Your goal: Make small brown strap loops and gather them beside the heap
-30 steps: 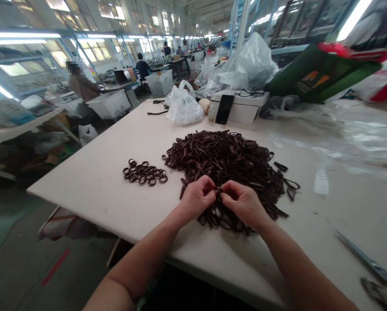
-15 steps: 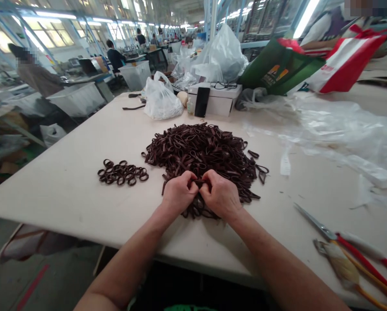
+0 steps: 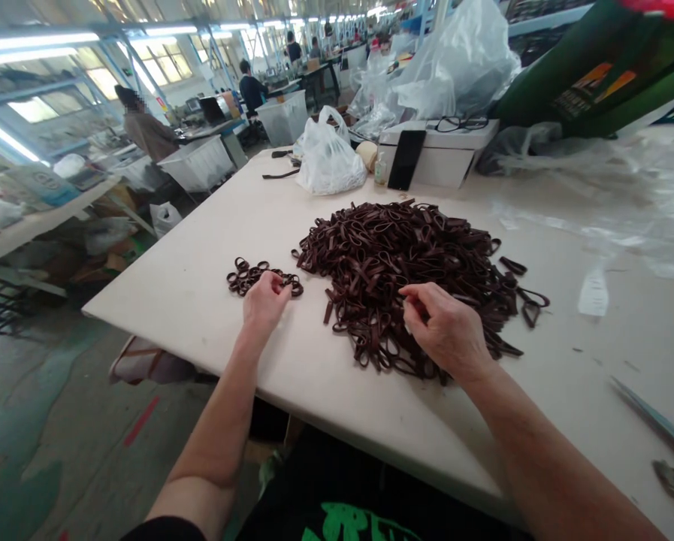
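A large heap of dark brown strap loops (image 3: 382,255) lies on the pale table, most of them flattened and narrow. To its left is a small group of rounder brown loops (image 3: 243,279). Over the right edge of that group, my left hand (image 3: 264,304) is closed in a pinch, with a brown loop at its fingertips, partly hidden. My right hand (image 3: 446,327) is above the front of the heap, its fingers curled and thumb bent in; whatever is between them cannot be made out.
Scissors (image 3: 652,421) lie at the right edge, cut off by the frame. Behind the heap stand a white plastic bag (image 3: 330,158), a black phone (image 3: 406,159), a white box (image 3: 446,165) with glasses on it, and a green bag (image 3: 584,83). Clear plastic sheeting (image 3: 612,203) covers the back right.
My hands were together at the front of the heap, gripping a brown strap loop. They have parted: the left moved to the small group, the right stayed over the heap. The view swung left.
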{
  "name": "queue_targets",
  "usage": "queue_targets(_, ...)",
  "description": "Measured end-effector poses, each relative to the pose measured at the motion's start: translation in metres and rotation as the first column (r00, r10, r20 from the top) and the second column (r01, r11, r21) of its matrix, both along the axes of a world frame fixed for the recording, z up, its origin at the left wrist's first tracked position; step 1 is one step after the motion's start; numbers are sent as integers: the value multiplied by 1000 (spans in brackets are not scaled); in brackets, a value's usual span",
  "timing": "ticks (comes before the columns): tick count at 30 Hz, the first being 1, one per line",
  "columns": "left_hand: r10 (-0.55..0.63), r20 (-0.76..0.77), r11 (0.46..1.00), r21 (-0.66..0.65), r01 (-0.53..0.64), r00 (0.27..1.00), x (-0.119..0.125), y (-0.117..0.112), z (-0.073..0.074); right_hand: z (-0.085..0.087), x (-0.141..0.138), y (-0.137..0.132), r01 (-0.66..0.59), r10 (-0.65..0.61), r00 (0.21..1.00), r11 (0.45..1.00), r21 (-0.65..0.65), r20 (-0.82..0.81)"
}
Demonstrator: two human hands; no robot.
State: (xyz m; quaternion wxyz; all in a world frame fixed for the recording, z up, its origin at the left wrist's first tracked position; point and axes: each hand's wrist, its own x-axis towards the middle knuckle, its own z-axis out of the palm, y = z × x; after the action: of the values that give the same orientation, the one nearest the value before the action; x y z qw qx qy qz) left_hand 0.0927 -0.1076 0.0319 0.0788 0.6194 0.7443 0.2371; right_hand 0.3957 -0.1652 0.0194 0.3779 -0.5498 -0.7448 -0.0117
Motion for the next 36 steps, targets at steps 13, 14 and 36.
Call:
queue_targets(13,-269,532,914,-121,386,803,47,-9,-10,-3,-5,-1,-100,89,989,991,-91,-121)
queue_targets(14,-269,638,905,-90,417,722,52,-9,-7,-3,-6,-1,-118,94,977,986,-121,-189)
queue_targets(36,-272,891,728,-56,683,364,140,-38,-6,2,-3,0,-185,23,874,939,-289,-485)
